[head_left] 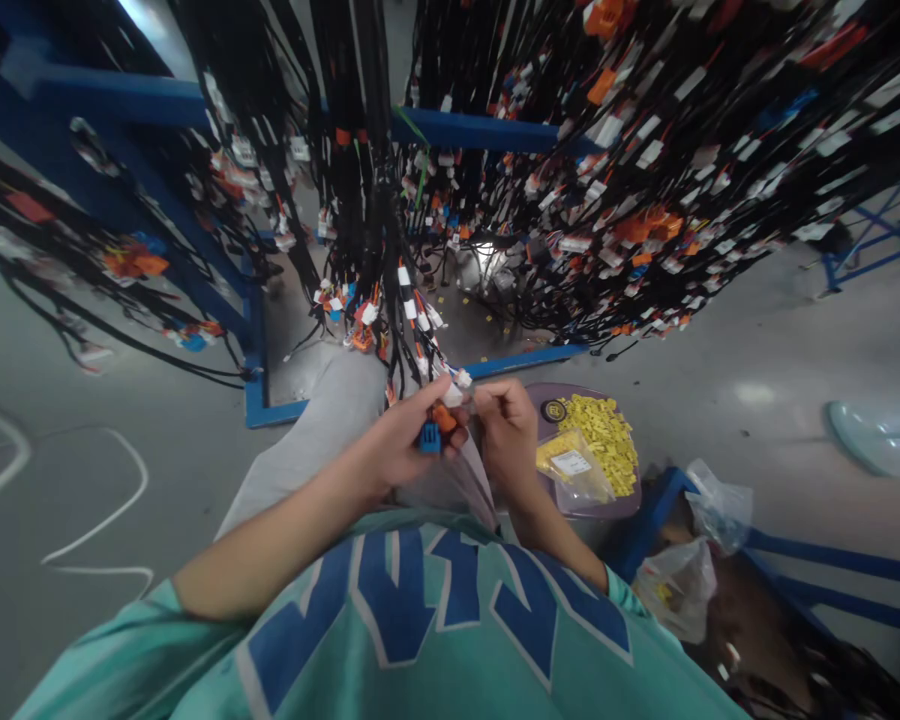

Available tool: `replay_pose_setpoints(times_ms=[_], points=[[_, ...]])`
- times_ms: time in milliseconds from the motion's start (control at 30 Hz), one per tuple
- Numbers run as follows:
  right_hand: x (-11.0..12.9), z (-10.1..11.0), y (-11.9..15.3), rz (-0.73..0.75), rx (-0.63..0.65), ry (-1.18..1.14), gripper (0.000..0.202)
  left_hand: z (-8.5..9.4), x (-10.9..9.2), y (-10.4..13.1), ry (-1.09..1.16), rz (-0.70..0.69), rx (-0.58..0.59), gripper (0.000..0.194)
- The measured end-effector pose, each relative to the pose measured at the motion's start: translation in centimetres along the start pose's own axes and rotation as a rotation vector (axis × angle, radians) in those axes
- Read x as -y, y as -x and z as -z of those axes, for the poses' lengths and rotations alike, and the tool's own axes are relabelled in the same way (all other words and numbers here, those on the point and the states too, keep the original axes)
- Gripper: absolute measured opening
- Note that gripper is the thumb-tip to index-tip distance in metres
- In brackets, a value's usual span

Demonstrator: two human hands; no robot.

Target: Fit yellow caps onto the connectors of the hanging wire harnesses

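Note:
My left hand (412,435) is closed around a small bunch of wire connectors. A blue connector (430,437) and an orange connector (444,417) stick out of its fingers, and a white connector (454,396) sits by the thumb. My right hand (506,425) is pinched at the right side of the white connector; what lies between its fingertips is too small to make out. Black cables and labelled wires (412,310) run from the connectors up to a hanging wire harness (379,200).
Dense bundles of harnesses (630,200) hang from a blue metal frame (487,130) ahead. At my right, a purple tub (547,400) holds many small yellow parts (607,440), a clear bag (574,468) and a black roll (553,411). Plastic bags (679,585) lie further right.

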State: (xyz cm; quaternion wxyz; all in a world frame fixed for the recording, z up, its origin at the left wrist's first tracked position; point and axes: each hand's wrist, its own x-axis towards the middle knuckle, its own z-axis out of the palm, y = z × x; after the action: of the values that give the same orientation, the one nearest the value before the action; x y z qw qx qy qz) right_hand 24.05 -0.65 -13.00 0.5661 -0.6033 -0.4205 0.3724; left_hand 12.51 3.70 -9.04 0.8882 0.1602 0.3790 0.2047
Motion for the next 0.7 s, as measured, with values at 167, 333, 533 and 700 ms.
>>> replay_pose_setpoints(times_ms=[167, 333, 533, 700], points=[[0.1, 0.2, -0.8, -0.179, 0.090, -0.320, 0.015, 2.0, -0.7, 0.3, -0.083, 0.029, -0.072, 0.038], [1.0, 0.5, -0.8, -0.408, 0.335, -0.553, 0.033, 3.5, -1.0, 0.0, -0.167, -0.019, -0.033, 0.051], [1.4, 0.5, -0.2, -0.437, 0.407, -0.595, 0.019, 3.8, -1.4, 0.5, -0.084, -0.108, 0.163, 0.051], [1.6, 0.9, 0.0, -0.493, 0.446, -0.643, 0.026, 4.3, -1.8, 0.5, -0.078, -0.104, 0.230, 0.050]])
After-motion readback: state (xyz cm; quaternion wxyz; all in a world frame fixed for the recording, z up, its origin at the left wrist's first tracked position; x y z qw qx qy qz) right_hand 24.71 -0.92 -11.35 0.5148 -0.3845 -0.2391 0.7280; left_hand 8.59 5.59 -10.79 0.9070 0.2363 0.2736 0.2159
